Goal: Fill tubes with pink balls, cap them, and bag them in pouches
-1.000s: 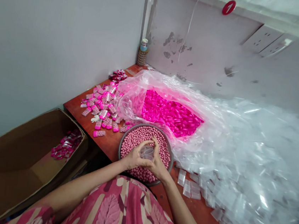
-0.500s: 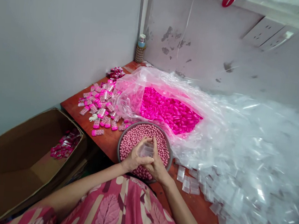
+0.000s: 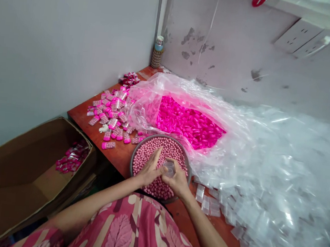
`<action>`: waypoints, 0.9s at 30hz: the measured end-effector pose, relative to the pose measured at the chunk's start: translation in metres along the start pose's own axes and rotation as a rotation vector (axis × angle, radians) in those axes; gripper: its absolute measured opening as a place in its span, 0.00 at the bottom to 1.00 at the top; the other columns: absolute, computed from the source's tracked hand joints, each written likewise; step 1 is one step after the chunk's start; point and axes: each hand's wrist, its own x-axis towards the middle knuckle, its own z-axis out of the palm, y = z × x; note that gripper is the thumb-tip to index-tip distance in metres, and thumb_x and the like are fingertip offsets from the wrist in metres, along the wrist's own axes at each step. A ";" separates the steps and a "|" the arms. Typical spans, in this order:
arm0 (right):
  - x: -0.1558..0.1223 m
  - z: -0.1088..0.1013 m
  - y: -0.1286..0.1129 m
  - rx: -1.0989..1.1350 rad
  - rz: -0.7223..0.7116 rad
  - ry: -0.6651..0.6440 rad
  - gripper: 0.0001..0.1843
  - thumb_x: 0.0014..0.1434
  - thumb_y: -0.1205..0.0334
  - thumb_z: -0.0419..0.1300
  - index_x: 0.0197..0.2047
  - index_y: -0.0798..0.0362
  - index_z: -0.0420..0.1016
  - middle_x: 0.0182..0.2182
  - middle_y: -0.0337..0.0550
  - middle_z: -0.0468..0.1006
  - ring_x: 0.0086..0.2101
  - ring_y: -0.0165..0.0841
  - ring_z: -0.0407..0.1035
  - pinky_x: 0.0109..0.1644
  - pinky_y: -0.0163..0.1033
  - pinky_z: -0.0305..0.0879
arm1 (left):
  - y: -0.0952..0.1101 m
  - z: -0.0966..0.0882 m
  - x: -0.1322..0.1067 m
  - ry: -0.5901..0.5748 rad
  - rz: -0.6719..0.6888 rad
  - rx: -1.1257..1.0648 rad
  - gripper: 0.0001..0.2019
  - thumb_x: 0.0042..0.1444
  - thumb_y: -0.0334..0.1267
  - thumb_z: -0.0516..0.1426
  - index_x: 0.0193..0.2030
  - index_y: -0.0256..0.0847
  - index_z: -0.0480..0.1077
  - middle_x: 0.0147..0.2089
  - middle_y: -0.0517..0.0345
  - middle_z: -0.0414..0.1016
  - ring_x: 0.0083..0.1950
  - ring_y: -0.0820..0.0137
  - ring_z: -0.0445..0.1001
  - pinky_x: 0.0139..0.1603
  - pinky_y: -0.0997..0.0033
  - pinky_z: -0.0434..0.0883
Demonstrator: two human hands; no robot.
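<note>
My right hand [image 3: 179, 182] grips some small clear plastic containers [image 3: 169, 168] between its thumb and fingers, above a round bowl [image 3: 132, 163]. Pink beads [image 3: 162, 145] fill the bowl below both hands. My left hand [image 3: 149, 171] is open over the left side of the beads, fingers stretched out and thumb reaching toward the containers. Whether that thumb touches them I cannot tell. Behind the bowl lies a clear plastic bag [image 3: 143, 109] with bright pink caps [image 3: 187, 122] showing through its opening.
Bead-filled containers with pink caps [image 3: 113, 112] are heaped at the left on the red-brown table [image 3: 80, 110]. A large pile of clear containers [image 3: 276, 182] covers the right. An open cardboard box [image 3: 9, 174] stands at the lower left. A bottle [image 3: 157, 52] stands in the corner.
My left hand has come away from the containers, its fingers now straightened. The containers have shifted slightly right in my right hand. The whole view has moved a little.
</note>
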 end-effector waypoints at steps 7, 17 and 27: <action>0.029 0.004 0.041 -0.661 0.047 -0.135 0.11 0.54 0.75 0.45 0.37 0.60 0.65 0.34 0.60 0.70 0.38 0.45 0.65 0.39 0.50 0.61 | -0.041 -0.011 0.031 0.189 -0.098 0.415 0.20 0.60 0.41 0.42 0.53 0.30 0.60 0.54 0.41 0.63 0.58 0.63 0.58 0.59 0.59 0.54; 0.056 0.050 0.075 -0.320 -0.070 -0.188 0.08 0.47 0.76 0.53 0.32 0.59 0.69 0.31 0.50 0.73 0.36 0.37 0.66 0.42 0.42 0.62 | -0.055 0.039 0.060 0.191 -0.098 0.375 0.16 0.60 0.36 0.39 0.41 0.35 0.66 0.40 0.49 0.69 0.46 0.66 0.66 0.49 0.63 0.63; 0.036 0.085 0.076 0.273 -0.022 0.074 0.13 0.59 0.59 0.51 0.46 0.56 0.65 0.41 0.45 0.70 0.37 0.32 0.67 0.40 0.43 0.66 | -0.011 0.030 0.043 -0.058 0.208 0.414 0.23 0.58 0.47 0.44 0.58 0.44 0.55 0.57 0.55 0.61 0.59 0.64 0.52 0.61 0.59 0.46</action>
